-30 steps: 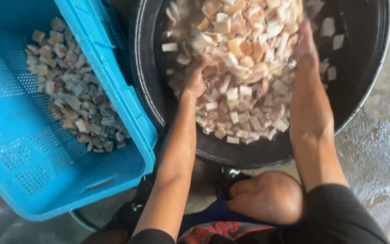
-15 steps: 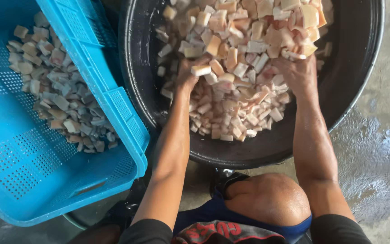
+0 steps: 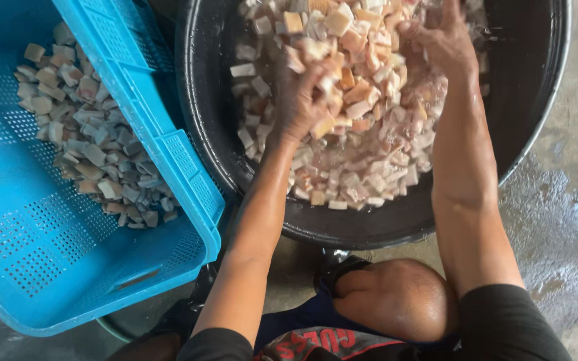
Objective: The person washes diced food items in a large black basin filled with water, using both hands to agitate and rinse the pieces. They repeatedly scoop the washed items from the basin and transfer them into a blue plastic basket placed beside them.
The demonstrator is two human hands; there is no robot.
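Note:
A big black round tub (image 3: 202, 127) holds water and a heap of pale cut chunks (image 3: 369, 160), cream to orange-pink. My left hand (image 3: 302, 100) is raised over the left of the heap, cupped on a handful of chunks. My right hand (image 3: 439, 40) is higher, at the far right of the heap, also scooping chunks, with water splashing around it. Both forearms reach in from the near rim.
A blue perforated plastic crate (image 3: 182, 167) leans against the tub's left side, with a layer of greyish chunks (image 3: 88, 140) inside. My bare knee (image 3: 396, 301) is below the tub. Wet concrete floor (image 3: 563, 220) lies to the right.
Both hands have lifted up out of the heap with chunks in them, and water is now stirred up around the right hand. The view has shifted a little nearer.

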